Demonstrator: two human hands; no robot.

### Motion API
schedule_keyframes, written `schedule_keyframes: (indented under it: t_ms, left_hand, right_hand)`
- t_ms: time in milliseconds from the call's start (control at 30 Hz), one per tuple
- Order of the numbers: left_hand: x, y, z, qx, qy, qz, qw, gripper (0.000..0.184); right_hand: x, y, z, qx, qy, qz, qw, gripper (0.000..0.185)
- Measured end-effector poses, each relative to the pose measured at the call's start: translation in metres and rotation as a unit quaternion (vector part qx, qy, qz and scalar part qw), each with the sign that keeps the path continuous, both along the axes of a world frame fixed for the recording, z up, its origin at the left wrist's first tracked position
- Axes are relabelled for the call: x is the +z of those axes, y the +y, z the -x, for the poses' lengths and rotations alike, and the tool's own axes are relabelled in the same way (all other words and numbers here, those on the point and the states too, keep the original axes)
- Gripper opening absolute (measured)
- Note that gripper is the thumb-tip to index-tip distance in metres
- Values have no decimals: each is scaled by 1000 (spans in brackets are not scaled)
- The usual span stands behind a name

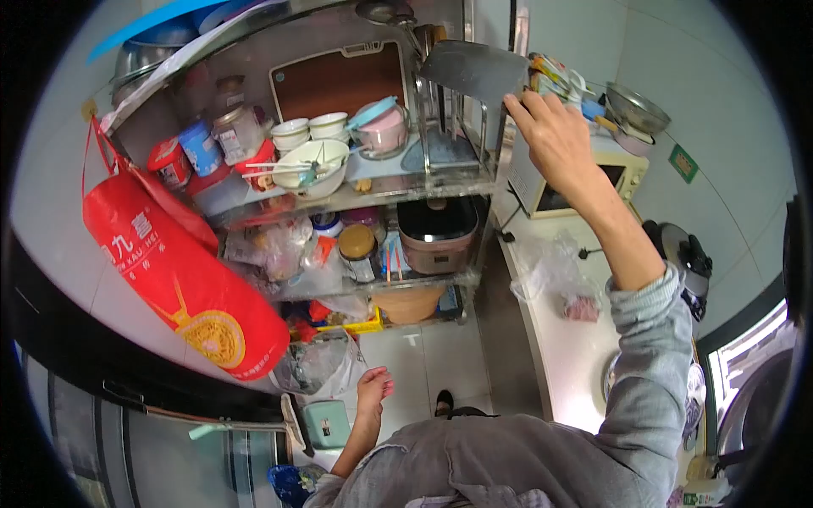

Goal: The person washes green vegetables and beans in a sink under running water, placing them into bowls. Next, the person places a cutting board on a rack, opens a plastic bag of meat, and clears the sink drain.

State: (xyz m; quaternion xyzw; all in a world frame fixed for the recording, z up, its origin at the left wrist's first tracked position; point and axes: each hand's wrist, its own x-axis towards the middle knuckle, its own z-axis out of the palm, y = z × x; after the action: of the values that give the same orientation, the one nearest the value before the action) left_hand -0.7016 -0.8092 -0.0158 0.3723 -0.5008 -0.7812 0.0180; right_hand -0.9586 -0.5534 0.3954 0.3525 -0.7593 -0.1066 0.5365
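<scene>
My right hand [555,135] is raised at the upper right, its fingers closed at the end of a wide-bladed cleaver [474,71]. The blade lies nearly level, pointing left, in front of a metal wire rack [426,127] on the upper shelf. The handle is mostly hidden by my fingers. Low in the middle, my left hand [373,394] hangs over the floor with loosely curled fingers and nothing in it. Near it are a bag-lined bin [318,366] and a pale green box [329,425].
The shelf unit [356,200] carries bowls [312,173], jars, a brown cutting board [339,82] and a rice cooker [438,237]. A red bag [182,275] hangs at left. On the right counter [555,339] are a microwave [584,182] and a plastic bag of meat [581,308].
</scene>
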Motion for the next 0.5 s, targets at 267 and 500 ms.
schedule_keyframes:
  t_ms: [267,500]
  left_hand:
    - [-8,-16,108,-44,23,-20,999,19]
    - [10,-25,194,-124,90,-53,987,19]
  right_hand:
    - [44,-63,124,-39,79,-91,992,10]
    - [90,-120,135,-161,102,-227,955,11]
